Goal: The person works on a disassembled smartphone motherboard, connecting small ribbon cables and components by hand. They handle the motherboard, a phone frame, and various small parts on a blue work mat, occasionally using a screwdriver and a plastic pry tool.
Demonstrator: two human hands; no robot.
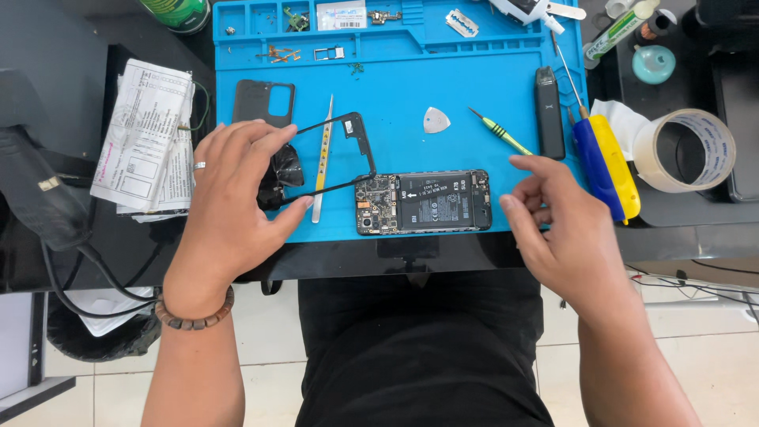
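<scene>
mat (506,87): my blue rubbery matt one | frame (348,154): thin black plastic, matt | bracelet (194,316): brown wood beads | tape roll (686,150): glossy clear

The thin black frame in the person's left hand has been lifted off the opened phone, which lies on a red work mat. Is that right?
Not quite. The work mat is blue, not red, as the head view shows. The rest holds: the left hand holds the thin black frame, and the opened phone lies on the mat beside it.

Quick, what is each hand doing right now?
Left hand: closed on the thin black frame, lifting it.
Right hand: empty, fingers loosely curled, beside the opened phone.
</scene>
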